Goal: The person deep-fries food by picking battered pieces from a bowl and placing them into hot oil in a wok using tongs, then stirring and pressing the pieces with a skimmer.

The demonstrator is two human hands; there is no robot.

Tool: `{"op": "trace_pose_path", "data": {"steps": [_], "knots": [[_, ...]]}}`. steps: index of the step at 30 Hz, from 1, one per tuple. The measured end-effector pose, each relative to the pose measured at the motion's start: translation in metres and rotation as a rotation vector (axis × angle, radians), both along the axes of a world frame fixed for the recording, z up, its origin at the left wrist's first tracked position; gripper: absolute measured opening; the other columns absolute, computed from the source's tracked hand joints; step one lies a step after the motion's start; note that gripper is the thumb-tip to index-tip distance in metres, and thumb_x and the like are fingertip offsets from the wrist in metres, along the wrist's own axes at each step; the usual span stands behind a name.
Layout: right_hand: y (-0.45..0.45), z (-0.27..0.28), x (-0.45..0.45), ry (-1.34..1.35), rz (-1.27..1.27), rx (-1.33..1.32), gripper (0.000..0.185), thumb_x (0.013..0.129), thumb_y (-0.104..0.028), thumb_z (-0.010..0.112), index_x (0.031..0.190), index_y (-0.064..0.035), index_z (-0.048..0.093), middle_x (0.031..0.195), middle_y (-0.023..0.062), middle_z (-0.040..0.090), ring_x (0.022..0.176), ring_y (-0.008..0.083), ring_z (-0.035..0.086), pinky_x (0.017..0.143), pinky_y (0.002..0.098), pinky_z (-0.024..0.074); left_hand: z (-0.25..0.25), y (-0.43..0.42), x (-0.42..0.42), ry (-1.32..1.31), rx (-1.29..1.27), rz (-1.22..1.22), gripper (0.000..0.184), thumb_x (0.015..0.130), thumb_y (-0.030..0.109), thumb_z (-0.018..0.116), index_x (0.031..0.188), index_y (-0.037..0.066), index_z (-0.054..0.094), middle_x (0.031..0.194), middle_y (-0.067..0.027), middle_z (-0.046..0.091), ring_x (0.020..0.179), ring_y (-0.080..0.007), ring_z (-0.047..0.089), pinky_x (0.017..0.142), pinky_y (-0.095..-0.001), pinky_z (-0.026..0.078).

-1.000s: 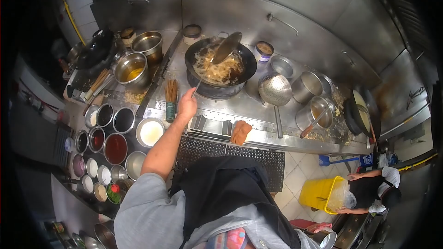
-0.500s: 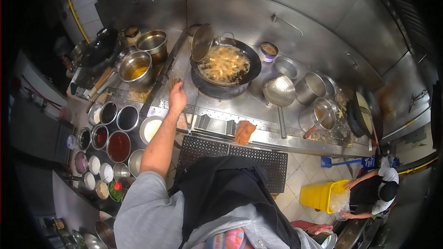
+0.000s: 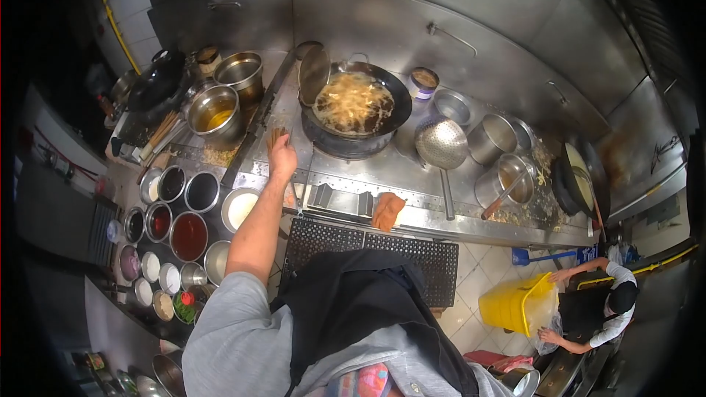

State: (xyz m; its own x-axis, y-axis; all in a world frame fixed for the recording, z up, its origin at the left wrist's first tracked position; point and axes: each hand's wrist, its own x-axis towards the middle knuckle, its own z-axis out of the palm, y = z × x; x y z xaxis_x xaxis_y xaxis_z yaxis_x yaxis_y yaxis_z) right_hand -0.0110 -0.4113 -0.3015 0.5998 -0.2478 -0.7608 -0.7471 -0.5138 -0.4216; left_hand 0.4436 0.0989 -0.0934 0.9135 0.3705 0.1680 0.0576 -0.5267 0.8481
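My left hand [image 3: 282, 159] is closed at the front of the stove, left of the wok; what its fingers grip is hidden. Thin bristles of a brush [image 3: 276, 135] show just above the fist. A dark ladle's bowl [image 3: 315, 75] stands steeply tilted at the left rim of the wok [image 3: 401, 95], its handle hard to follow. Pale golden pieces [image 3: 353, 101] bubble in oil in the wok. My right hand is out of view.
A perforated strainer [image 3: 441, 143], metal pots [image 3: 493, 140] and an orange cloth [image 3: 387, 212] are to the right. Sauce containers [image 3: 189, 236] crowd the left. At lower right, another person [image 3: 621, 301] holds a yellow bin [image 3: 507, 305].
The ladle bowl has gone from above the food to the wok's left rim. My left hand has shifted left, beside the brush. The other person's hands have moved on the bin.
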Motion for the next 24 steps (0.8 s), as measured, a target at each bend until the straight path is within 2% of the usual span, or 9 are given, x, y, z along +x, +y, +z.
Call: {"op": "trace_pose_path", "data": {"steps": [7, 12, 15, 24], "knots": [[-0.002, 0.001, -0.005, 0.001, -0.008, -0.001, 0.024, 0.09, -0.021, 0.052, 0.094, -0.0042, 0.069, 0.086, 0.0086, 0.066, 0.067, 0.0198, 0.061, 0.056, 0.0357, 0.047, -0.021, 0.005, -0.003, -0.07, 0.005, -0.07, 0.035, 0.087, 0.009, 0.052, 0.12, 0.002, 0.06, 0.113, -0.0213, 0.065, 0.106, -0.034, 0.062, 0.091, -0.0365, 0.047], [-0.004, 0.002, -0.008, 0.005, 0.002, -0.002, 0.025, 0.09, -0.021, 0.052, 0.094, -0.0044, 0.069, 0.086, 0.0084, 0.066, 0.067, 0.0198, 0.061, 0.056, 0.0359, 0.0471, -0.002, 0.003, -0.014, -0.03, -0.088, -0.055, 0.035, 0.087, 0.008, 0.051, 0.12, 0.001, 0.059, 0.113, -0.022, 0.065, 0.106, -0.034, 0.062, 0.092, -0.0366, 0.047], [-0.006, 0.003, -0.008, 0.007, 0.006, -0.006, 0.025, 0.09, -0.021, 0.052, 0.095, -0.0046, 0.069, 0.086, 0.0083, 0.066, 0.067, 0.0198, 0.061, 0.056, 0.036, 0.0471, 0.004, 0.004, -0.013, -0.087, 0.039, -0.043, 0.035, 0.087, 0.007, 0.05, 0.12, 0.001, 0.059, 0.114, -0.0222, 0.064, 0.107, -0.0344, 0.061, 0.093, -0.0371, 0.046], [-0.009, 0.003, -0.009, 0.005, 0.013, -0.005, 0.025, 0.09, -0.022, 0.052, 0.095, -0.005, 0.069, 0.087, 0.0079, 0.066, 0.068, 0.0198, 0.061, 0.056, 0.0364, 0.0472, 0.006, 0.007, -0.012, -0.036, -0.036, -0.028, 0.036, 0.086, 0.008, 0.051, 0.12, 0.002, 0.06, 0.116, -0.0217, 0.064, 0.109, -0.0341, 0.061, 0.094, -0.0373, 0.046]]}}
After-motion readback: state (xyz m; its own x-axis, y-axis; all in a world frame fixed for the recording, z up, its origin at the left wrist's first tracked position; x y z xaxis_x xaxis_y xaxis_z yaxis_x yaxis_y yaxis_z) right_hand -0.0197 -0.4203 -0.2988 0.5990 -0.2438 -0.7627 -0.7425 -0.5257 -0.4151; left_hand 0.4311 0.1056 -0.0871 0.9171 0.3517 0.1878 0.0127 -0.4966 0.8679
